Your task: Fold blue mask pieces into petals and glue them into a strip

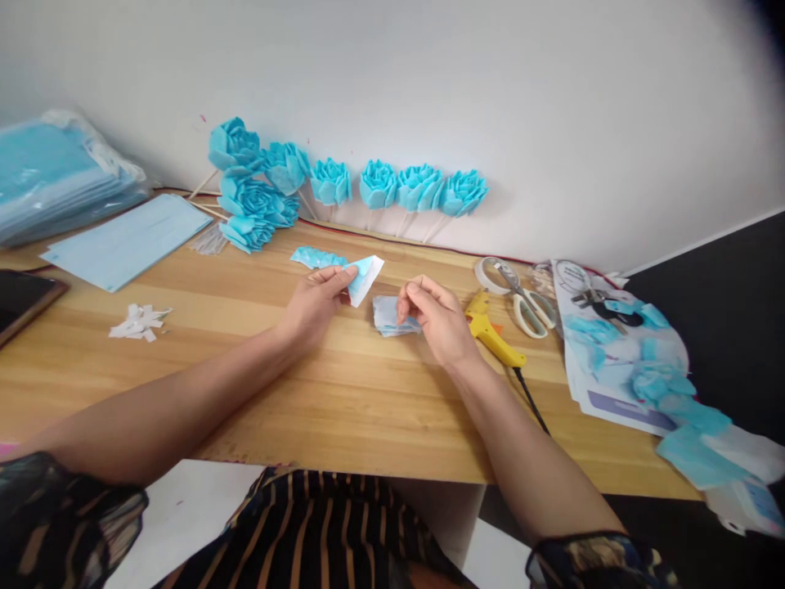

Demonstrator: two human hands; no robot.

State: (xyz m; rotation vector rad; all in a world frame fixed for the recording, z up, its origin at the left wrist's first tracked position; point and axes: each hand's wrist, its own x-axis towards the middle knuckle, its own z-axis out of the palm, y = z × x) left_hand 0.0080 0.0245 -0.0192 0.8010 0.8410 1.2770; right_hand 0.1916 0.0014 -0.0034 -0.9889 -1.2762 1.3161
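My left hand (316, 303) pinches a folded piece of blue and white non-woven fabric (366, 280) between thumb and fingers, its white edge turned to the right. Facing it, my right hand (434, 315) is closed, fingertips curled together; whether anything is between them is hidden. Just under the right fingertips lies a small stack of pale fabric pieces (388, 317), partly covered by that hand. Behind my left hand rests a row of folded blue pieces (316, 257) on the wooden table (343, 409).
Blue fabric flowers on sticks (379, 185) lean along the wall. To the right lie a yellow glue gun (494, 334) with its cord, scissors (528, 311), a tape roll (489, 274) and printed sheets (604, 384). Leftward are flat blue sheets (132, 241), white scraps (140, 322) and a phone (24, 303).
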